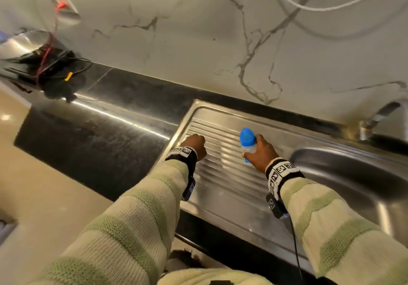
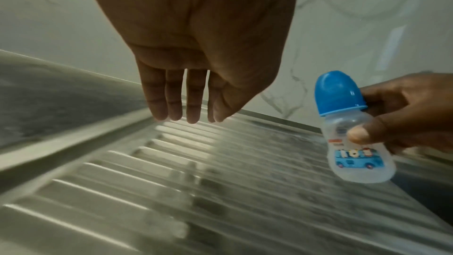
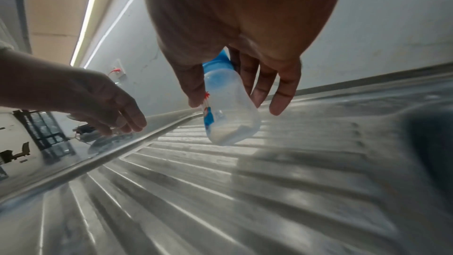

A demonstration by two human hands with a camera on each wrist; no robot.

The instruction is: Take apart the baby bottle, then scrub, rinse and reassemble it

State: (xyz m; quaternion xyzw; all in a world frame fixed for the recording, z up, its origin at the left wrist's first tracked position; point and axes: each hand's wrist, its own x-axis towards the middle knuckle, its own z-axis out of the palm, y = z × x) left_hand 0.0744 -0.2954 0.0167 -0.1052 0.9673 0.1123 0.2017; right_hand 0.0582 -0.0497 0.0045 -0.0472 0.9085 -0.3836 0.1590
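A small clear baby bottle (image 1: 248,146) with a blue cap (image 1: 247,137) and a blue bus print is held tilted above the ribbed steel drainboard (image 1: 223,174). My right hand (image 1: 259,152) grips its body between thumb and fingers. The left wrist view shows the bottle (image 2: 355,143) with the cap (image 2: 338,92) on and the thumb across its label. A little milky liquid lies in the bottle's base (image 3: 230,129) in the right wrist view. My left hand (image 1: 195,146) hovers over the drainboard's left end, fingers (image 2: 176,100) straight and relaxed, holding nothing.
The sink basin (image 1: 353,174) lies right of the drainboard, with a tap (image 1: 379,117) at its back. Dark countertop (image 1: 99,130) stretches left to a steel pot (image 1: 24,44) and tangled cables (image 1: 55,68). A marble wall (image 1: 220,42) rises behind.
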